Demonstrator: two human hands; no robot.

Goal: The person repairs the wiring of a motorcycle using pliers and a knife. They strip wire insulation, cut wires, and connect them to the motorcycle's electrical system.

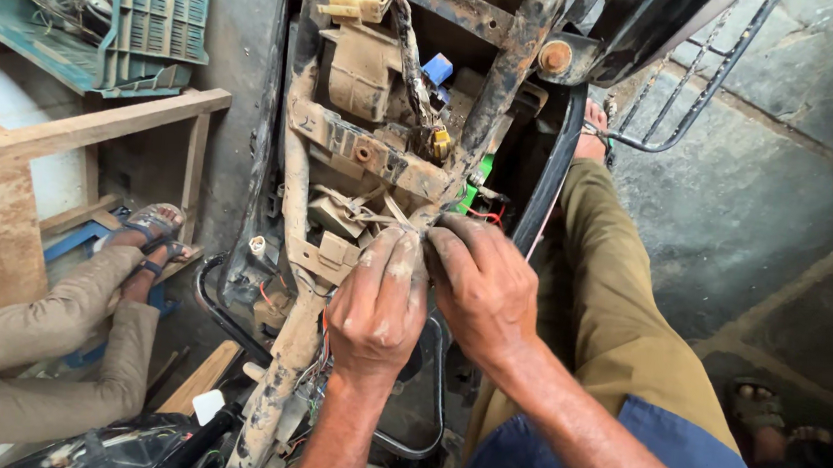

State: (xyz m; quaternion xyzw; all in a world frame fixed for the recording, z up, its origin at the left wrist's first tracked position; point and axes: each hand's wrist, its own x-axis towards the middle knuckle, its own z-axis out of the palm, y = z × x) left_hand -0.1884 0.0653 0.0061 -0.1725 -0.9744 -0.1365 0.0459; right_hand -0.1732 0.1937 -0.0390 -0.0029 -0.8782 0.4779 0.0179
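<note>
Both hands are pinched closed at one spot: the left hand [377, 301] and the right hand [481, 280] meet fingertip to fingertip on a bundle of pale wires [378, 216] where it crosses the muddy frame [344, 142].

Progress, as judged: the seat area is already stripped and the wiring exposed. The bundle remains attached to the frame, and its joint is still being worked.

Around the frame:
- Above the hands, a yellow connector [440, 143] and a blue part [438, 68] hang off the harness.
- Left of the frame, another person's sandalled foot [151, 224].
- Further left, a green crate [105, 6] on a wooden bench [74, 129].

Obstruction: frame rails and caked mud crowd the wires closely.
</note>
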